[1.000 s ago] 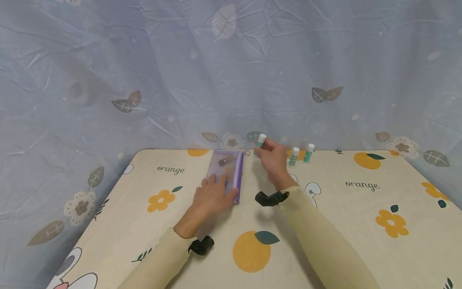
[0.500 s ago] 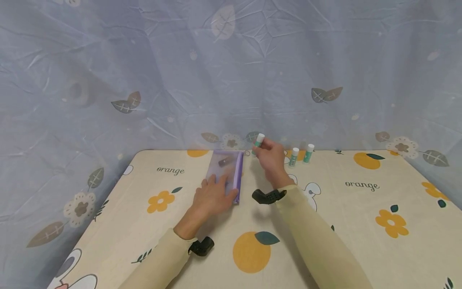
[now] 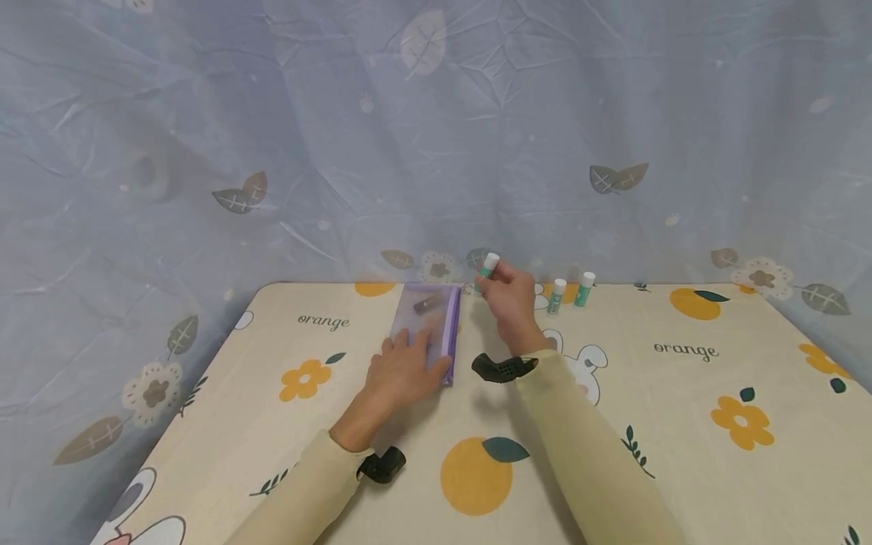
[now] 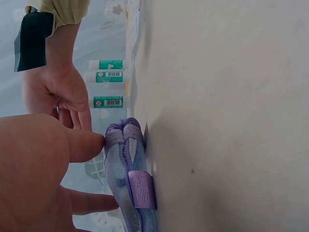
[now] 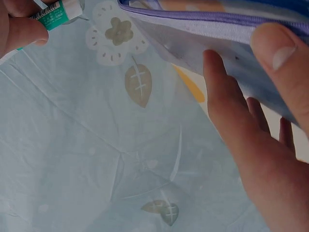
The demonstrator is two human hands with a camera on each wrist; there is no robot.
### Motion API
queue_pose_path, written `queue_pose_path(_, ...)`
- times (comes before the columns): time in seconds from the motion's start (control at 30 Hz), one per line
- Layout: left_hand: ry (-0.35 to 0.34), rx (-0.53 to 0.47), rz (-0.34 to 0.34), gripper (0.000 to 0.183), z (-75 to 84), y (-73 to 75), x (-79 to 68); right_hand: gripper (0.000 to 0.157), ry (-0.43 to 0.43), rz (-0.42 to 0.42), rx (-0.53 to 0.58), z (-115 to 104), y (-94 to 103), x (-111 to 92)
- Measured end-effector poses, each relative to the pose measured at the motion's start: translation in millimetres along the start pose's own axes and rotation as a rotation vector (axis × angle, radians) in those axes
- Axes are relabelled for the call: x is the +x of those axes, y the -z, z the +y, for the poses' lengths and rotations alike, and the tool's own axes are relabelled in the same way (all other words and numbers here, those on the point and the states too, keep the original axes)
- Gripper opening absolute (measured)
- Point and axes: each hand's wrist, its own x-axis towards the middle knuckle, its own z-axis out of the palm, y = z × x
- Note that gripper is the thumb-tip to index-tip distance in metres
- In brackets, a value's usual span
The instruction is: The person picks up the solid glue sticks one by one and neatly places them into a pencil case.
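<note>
My left hand (image 3: 406, 371) rests on a translucent purple zip pouch (image 3: 443, 306) lying on the table. Its fingers spread over the pouch and the thumb touches the zipped edge, as the right wrist view also shows. A small dark object (image 3: 427, 303) shows faintly through the pouch. To the right, my right hand (image 3: 512, 303) pinches a green glue stick (image 3: 487, 271) with a white cap, held tilted just off the pouch's far right corner. Two similar glue sticks, one nearer (image 3: 556, 297) and one farther right (image 3: 584, 290), stand upright at the back of the table.
A cream tablecloth (image 3: 599, 469) with printed oranges and flowers covers the table. Behind its back edge hangs a grey-blue curtain (image 3: 436, 151). Each wrist wears a black camera, one on the left (image 3: 383, 465) and one on the right (image 3: 502, 369).
My right wrist and forearm have shifted a little left, and the held glue stick has moved slightly left and tilted more. My left hand and the pouch have stayed in place.
</note>
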Motion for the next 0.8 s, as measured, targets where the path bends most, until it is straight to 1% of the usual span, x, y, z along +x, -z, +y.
queue_pose_path(0.17, 0.005, -0.002, -0.006, 0.066, -0.1, 0.3, 0.0, 0.048, -0.006, -0.007, 0.041, 2.6, -3.0, 0.5)
queue_pose_path(0.5, 0.009, -0.003, -0.017, 0.067, 0.7, 0.3, 0.1, 0.054, -0.012, -0.007, 0.066, 5.0, -6.6, -2.2)
queue_pose_path(0.57, 0.01, -0.001, -0.014, 0.067, 0.9, 0.6, 0.0, 0.052, -0.007, -0.002, 0.065, 6.2, -7.7, -2.6)
queue_pose_path(0.8, 0.01, 0.01, -0.011, 0.067, 1.0, 1.7, -0.3, 0.035, -0.008, 0.023, 0.08, 12.3, -12.1, -1.9)
